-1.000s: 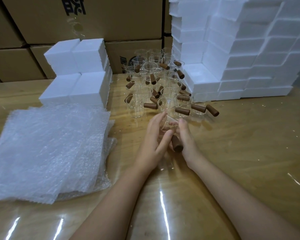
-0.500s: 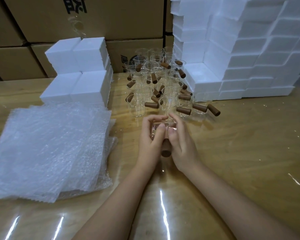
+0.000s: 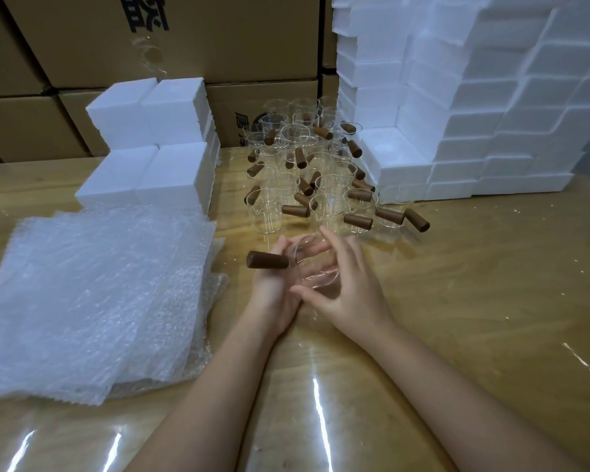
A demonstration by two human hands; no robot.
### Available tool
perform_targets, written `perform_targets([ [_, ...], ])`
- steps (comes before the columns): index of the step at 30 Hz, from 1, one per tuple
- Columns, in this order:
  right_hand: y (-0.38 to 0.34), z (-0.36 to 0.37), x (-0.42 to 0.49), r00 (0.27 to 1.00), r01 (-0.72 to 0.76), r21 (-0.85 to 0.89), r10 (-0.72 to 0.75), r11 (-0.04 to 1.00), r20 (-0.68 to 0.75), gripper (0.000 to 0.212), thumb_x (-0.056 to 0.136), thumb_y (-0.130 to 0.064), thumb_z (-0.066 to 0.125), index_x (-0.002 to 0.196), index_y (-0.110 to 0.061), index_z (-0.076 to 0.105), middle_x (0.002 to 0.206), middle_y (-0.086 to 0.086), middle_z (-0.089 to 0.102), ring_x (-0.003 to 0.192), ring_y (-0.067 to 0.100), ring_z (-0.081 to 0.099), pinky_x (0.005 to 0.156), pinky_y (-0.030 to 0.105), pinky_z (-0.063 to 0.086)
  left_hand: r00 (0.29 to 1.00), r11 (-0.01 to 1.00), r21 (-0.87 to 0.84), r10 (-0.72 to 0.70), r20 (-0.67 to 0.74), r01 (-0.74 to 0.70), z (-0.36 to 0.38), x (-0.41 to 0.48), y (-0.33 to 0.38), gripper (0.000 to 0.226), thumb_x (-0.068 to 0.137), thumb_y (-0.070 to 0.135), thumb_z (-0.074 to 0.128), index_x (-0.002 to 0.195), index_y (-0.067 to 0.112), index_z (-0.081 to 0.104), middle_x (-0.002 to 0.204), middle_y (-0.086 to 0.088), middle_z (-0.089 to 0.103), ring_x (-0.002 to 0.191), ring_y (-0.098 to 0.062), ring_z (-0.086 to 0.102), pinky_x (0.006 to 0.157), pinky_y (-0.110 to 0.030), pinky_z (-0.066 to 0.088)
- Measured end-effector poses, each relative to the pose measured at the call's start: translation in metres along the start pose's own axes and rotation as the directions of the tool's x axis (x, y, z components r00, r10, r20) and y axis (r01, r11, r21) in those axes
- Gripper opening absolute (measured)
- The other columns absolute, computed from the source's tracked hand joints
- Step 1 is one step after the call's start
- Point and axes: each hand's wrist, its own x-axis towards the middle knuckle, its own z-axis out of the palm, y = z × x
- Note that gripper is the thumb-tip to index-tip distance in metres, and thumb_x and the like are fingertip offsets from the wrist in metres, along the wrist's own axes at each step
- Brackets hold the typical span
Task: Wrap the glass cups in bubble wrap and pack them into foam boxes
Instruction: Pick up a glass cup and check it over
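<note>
Both hands hold one clear glass cup (image 3: 315, 267) just above the table's middle; its brown wooden handle (image 3: 266, 260) points left. My left hand (image 3: 273, 287) cups it from below and behind. My right hand (image 3: 344, 284) wraps its fingers over the glass from the right. Several more glass cups with brown handles (image 3: 307, 178) stand clustered behind. A stack of bubble wrap sheets (image 3: 86, 294) lies at the left. White foam boxes (image 3: 150, 155) are stacked at the back left.
A tall wall of stacked foam boxes (image 3: 474, 107) fills the back right. Cardboard cartons (image 3: 201, 39) stand behind the table. The glossy wooden table (image 3: 474, 301) shows bare wood at the right and in front.
The cup has been picked from the cluster's front and pulled toward me. It was turned, so its handle swung from pointing at me round to the left.
</note>
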Motion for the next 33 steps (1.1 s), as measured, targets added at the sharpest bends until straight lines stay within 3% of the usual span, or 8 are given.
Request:
perform_targets([
  [4,0.003,0.0,0.002,0.989,-0.074,0.299,0.109,0.951,-0.101,0.065,0.076,-0.05,0.063,0.133,-0.041,0.033,0.111,-0.02,0.044,0.088,-0.002,0.052,0.075,0.006,0.042,1.0,0.994,0.106,-0.005,0.026,0.002,0.0,0.002,-0.001,0.044,0.103,0.04,0.025,0.111,0.008,0.055,0.105,-0.007,0.073,0.087,-0.025,0.072,0.065,-0.034,0.059],
  [9,0.012,0.0,0.006,0.949,-0.205,0.435,0.287,0.877,-0.131,0.024,0.094,-0.045,0.04,0.118,-0.044,0.043,0.122,-0.005,0.059,0.115,0.005,0.054,0.097,0.021,0.042,0.997,0.956,0.291,0.003,0.073,-0.024,0.002,-0.003,-0.006,0.045,0.101,0.037,0.038,0.125,0.0,0.051,0.107,-0.013,0.071,0.097,-0.026,0.069,0.079,-0.03,0.057],
  [13,0.015,0.001,0.007,0.937,-0.304,0.501,0.349,0.811,0.003,0.031,0.096,-0.032,0.032,0.114,-0.04,0.055,0.126,0.003,0.059,0.121,0.007,0.052,0.105,0.024,0.038,0.979,0.967,0.256,-0.049,0.199,-0.003,0.004,-0.009,-0.003,0.104,0.065,0.065,0.073,0.138,0.0,0.04,0.128,-0.027,0.056,0.119,-0.038,0.056,0.103,-0.043,0.046],
  [16,0.018,0.002,0.006,0.957,-0.273,0.449,0.287,0.851,0.039,0.037,0.096,-0.021,0.034,0.122,-0.023,0.06,0.128,0.002,0.057,0.125,0.01,0.049,0.109,0.035,0.036,0.97,0.98,0.197,-0.077,0.231,0.031,0.002,-0.01,0.001,0.112,0.059,0.058,0.082,0.141,-0.002,0.036,0.134,-0.033,0.048,0.126,-0.043,0.048,0.107,-0.048,0.041],
  [20,0.02,0.004,0.008,0.958,-0.269,0.417,0.285,0.868,0.024,0.032,0.099,-0.016,0.037,0.118,-0.014,0.062,0.118,0.002,0.063,0.118,0.012,0.054,0.104,0.038,0.041,0.991,0.961,0.269,0.023,0.132,-0.058,0.003,-0.009,-0.002,0.091,0.07,0.06,0.07,0.133,-0.001,0.045,0.119,-0.021,0.063,0.111,-0.033,0.062,0.091,-0.038,0.053],
  [26,0.014,0.005,0.007,0.941,-0.315,0.589,0.327,0.744,0.091,0.036,0.098,0.0,0.042,0.122,-0.022,0.056,0.125,-0.003,0.062,0.121,0.008,0.055,0.106,0.03,0.041,0.985,0.837,0.522,0.164,0.053,-0.167,0.005,-0.009,-0.006,0.061,0.083,0.042,0.047,0.131,0.005,0.041,0.13,-0.018,0.054,0.119,-0.025,0.056,0.099,-0.04,0.047],
  [30,0.012,-0.004,0.008,0.94,-0.266,0.68,0.34,0.683,0.026,0.029,0.094,-0.006,0.055,0.115,-0.027,0.057,0.11,-0.009,0.069,0.108,0.004,0.062,0.091,0.017,0.047,0.974,0.765,0.609,0.215,0.066,-0.21,0.003,-0.011,-0.004,0.029,0.09,0.024,0.052,0.118,0.016,0.049,0.113,0.002,0.058,0.095,0.013,0.058,0.081,-0.007,0.044],
  [33,0.015,-0.01,0.009,0.927,-0.279,0.621,0.373,0.732,-0.023,0.015,0.096,-0.014,0.054,0.1,-0.026,0.061,0.094,-0.018,0.07,0.089,0.0,0.064,0.079,0.018,0.05,0.953,0.595,0.769,0.296,0.061,-0.234,-0.003,-0.012,0.003,0.033,0.085,0.027,0.065,0.116,0.023,0.055,0.116,0.005,0.054,0.102,0.009,0.053,0.081,-0.003,0.039],
])
